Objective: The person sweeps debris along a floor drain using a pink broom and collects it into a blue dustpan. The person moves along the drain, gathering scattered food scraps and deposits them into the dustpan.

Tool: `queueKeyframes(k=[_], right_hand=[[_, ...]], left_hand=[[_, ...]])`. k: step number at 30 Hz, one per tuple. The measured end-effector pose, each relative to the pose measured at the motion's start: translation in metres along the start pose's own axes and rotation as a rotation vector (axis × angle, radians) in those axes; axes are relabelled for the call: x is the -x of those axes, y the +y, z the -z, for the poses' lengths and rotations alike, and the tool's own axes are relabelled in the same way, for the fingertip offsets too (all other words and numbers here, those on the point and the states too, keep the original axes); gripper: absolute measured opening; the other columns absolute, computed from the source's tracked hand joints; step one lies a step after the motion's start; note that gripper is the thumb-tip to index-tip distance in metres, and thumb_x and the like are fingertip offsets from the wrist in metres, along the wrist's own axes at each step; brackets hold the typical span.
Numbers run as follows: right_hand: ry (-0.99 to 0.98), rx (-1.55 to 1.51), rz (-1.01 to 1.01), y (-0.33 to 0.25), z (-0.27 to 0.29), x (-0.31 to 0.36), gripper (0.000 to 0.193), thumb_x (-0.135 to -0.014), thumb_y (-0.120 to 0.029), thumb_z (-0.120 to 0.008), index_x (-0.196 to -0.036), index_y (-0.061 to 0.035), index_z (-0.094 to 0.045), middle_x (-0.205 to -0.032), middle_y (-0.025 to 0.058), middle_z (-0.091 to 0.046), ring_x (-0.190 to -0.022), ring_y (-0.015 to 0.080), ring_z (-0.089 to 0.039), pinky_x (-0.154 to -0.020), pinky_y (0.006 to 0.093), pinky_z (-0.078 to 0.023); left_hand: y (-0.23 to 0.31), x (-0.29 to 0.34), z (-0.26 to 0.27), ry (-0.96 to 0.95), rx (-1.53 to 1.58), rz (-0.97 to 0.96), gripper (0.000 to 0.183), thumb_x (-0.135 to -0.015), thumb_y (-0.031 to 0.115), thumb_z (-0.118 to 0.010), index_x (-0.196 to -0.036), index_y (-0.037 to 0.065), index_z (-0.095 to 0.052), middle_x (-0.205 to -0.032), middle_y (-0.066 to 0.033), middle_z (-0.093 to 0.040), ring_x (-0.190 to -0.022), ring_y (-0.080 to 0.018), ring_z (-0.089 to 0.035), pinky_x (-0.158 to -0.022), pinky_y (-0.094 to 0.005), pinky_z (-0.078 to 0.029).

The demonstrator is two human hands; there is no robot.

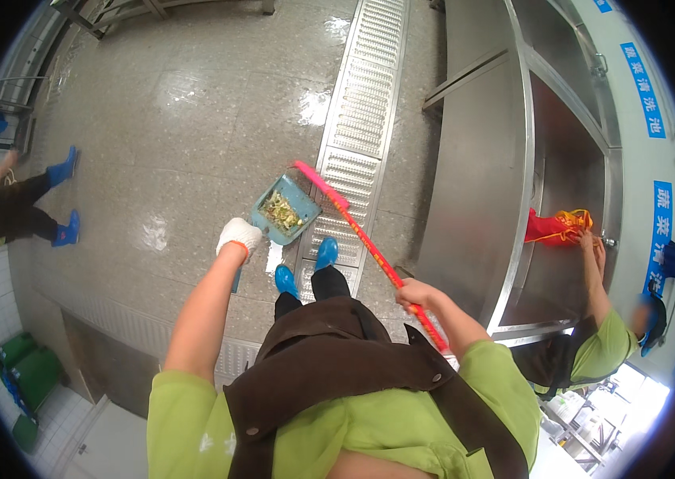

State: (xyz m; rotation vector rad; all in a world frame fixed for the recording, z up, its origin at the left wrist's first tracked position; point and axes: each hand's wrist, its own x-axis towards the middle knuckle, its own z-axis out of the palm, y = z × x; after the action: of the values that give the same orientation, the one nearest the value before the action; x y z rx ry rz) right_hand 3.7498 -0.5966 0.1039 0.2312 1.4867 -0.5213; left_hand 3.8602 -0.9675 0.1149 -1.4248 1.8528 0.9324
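Observation:
My left hand (pixel 239 237), in a white knit glove, is closed around the handle of a blue-green dustpan (pixel 311 214). Food scraps (pixel 281 211), pale green and yellowish bits, lie in the pan. Bare, my right hand (pixel 420 295) grips the red stick of a broom (pixel 373 251) low on its length. The broom's pink head (pixel 321 185) is beside the dustpan's far right edge, over the metal drain grate. My feet in blue boots (pixel 327 253) stand just behind the pan.
A slotted metal drain (pixel 361 88) runs along the wet grey floor (pixel 194 136). Steel sinks (pixel 473 184) line the right side, where a co-worker holds a red bag (pixel 553 227). Another person in blue boots (pixel 67 230) stands at the left. Green chairs (pixel 30 371) are at lower left.

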Motion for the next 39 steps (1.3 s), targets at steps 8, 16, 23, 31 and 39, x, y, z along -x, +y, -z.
queueKeyframes(k=[8,16,23,31,39], right_hand=[[-0.091,-0.135,-0.018,-0.002,-0.026,-0.002,0.019,-0.064,0.000,-0.046,-0.049,-0.0052,-0.036,-0.040,0.0013,-0.036,-0.034,0.0099,-0.038,-0.032,0.0253,-0.031],[-0.102,0.030,-0.039,0.027,-0.023,-0.012,0.012,-0.059,-0.005,-0.048,-0.050,-0.0047,-0.041,-0.040,0.0022,-0.040,-0.034,0.0110,-0.040,-0.034,0.0261,-0.035],[-0.076,0.178,0.055,-0.012,0.039,0.041,0.008,-0.063,-0.004,-0.050,-0.057,-0.0014,-0.045,-0.041,0.0022,-0.040,-0.032,0.0109,-0.041,-0.031,0.0258,-0.035],[0.164,0.667,0.217,-0.134,0.066,-0.047,0.012,-0.058,-0.006,-0.045,-0.049,0.0016,-0.048,-0.043,0.0110,-0.048,-0.038,0.0200,-0.050,-0.037,0.0322,-0.038],[0.346,1.031,0.131,-0.027,0.030,-0.133,0.023,-0.066,-0.009,-0.050,-0.083,0.0066,-0.054,-0.078,0.0196,-0.057,-0.074,0.0292,-0.058,-0.061,0.0370,-0.046]], left_hand=[[-0.004,-0.003,-0.003,0.016,0.007,-0.003,0.030,-0.065,0.017,-0.051,-0.084,-0.005,-0.058,-0.089,-0.0250,-0.054,-0.088,-0.0334,-0.054,-0.073,-0.0353,-0.043],[-0.014,-0.010,-0.011,0.067,0.014,-0.045,0.015,-0.069,0.008,-0.048,-0.073,-0.006,-0.052,-0.061,-0.0153,-0.053,-0.047,-0.0230,-0.052,-0.039,-0.0352,-0.038],[-0.036,0.007,-0.013,0.027,0.054,0.046,0.029,-0.066,0.016,-0.050,-0.087,-0.003,-0.057,-0.088,-0.0251,-0.055,-0.087,-0.0341,-0.054,-0.073,-0.0367,-0.043],[-0.126,0.088,-0.058,0.124,0.202,0.034,0.026,-0.066,0.021,-0.050,-0.082,0.001,-0.056,-0.077,-0.0223,-0.056,-0.078,-0.0345,-0.055,-0.068,-0.0381,-0.042],[-0.170,0.121,-0.091,0.277,0.310,0.092,0.018,-0.063,0.015,-0.054,-0.071,-0.001,-0.053,-0.052,-0.0117,-0.051,-0.047,-0.0208,-0.053,-0.046,-0.0330,-0.042]])
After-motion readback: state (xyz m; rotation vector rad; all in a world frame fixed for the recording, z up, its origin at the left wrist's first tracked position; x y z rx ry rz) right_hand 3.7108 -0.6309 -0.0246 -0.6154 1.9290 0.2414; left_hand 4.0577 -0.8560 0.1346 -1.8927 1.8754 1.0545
